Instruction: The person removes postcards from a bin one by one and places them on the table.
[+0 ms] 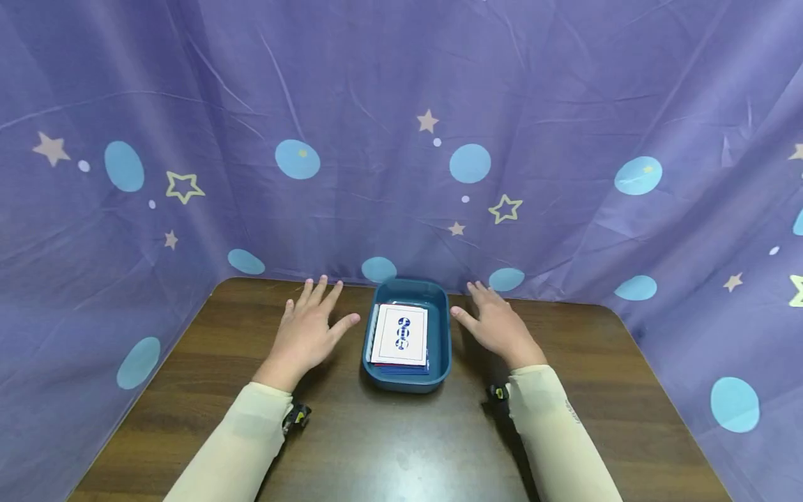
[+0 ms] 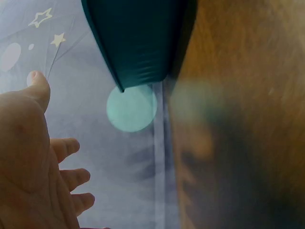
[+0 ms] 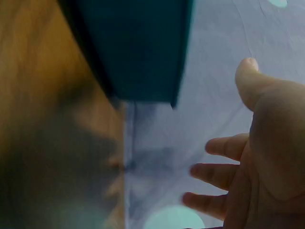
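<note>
As I look on from far off, I see a blue tub point(image 1: 408, 384) with a pile of cards point(image 1: 392, 335) on a brown wood table point(image 1: 351, 446). At nine o'clock from the tub, the left hand point(image 1: 306, 335) is spread wide; at three, the right hand point(image 1: 502, 329) is wide too. A purple curtain point(image 1: 376, 90) with stars and blue dots hangs at twelve. Bright light point(image 1: 408, 481) shines on the wood at six.

Brown woodgrain table point(image 1: 401, 436), glossy — teal bin point(image 1: 406, 384) resting on it, near far edge
</note>
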The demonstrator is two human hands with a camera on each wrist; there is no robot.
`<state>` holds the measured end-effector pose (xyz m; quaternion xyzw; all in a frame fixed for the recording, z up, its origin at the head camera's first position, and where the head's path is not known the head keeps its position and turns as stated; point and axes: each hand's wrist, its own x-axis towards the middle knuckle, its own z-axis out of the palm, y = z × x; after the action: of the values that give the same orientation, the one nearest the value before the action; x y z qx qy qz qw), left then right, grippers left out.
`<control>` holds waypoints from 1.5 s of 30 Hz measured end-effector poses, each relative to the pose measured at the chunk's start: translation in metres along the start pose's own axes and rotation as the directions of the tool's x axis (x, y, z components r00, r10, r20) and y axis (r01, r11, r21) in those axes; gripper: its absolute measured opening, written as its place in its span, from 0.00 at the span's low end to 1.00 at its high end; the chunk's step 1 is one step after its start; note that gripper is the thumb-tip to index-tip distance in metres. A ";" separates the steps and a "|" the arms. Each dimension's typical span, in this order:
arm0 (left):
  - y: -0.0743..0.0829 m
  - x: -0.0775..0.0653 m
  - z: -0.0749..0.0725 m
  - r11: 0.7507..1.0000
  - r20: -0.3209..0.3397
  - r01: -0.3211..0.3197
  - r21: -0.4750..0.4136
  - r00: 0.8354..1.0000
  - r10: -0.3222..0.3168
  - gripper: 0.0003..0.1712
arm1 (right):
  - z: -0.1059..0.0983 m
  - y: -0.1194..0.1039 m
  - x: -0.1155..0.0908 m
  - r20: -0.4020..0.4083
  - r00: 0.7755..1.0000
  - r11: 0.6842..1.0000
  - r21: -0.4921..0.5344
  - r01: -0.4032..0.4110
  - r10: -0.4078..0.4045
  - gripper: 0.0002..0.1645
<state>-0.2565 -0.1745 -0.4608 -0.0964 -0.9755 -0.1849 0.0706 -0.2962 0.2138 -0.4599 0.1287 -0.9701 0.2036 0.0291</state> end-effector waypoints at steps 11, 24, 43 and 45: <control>0.009 -0.003 0.024 0.958 0.036 0.042 -0.284 0.999 -0.033 0.51 | 0.027 -0.024 0.003 0.086 0.991 0.939 0.318 -0.128 0.106 0.35; 0.022 -0.004 0.063 0.420 0.190 0.258 -0.870 0.962 -0.198 0.23 | 0.040 -0.027 0.007 0.140 0.983 0.850 0.498 -0.171 0.115 0.34; 0.013 0.004 0.086 0.126 0.301 0.310 -0.942 0.950 -0.081 0.23 | 0.041 -0.025 0.008 0.135 0.985 0.830 0.534 -0.161 0.104 0.35; 0.012 0.005 0.085 0.138 0.286 0.294 -0.946 0.955 -0.071 0.23 | 0.042 -0.024 0.009 0.132 0.986 0.827 0.541 -0.155 0.099 0.35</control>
<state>-0.2670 -0.1309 -0.5342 -0.0149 -0.6296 -0.7681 -0.1160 -0.2991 0.1732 -0.4874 0.0765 -0.8775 0.4683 -0.0702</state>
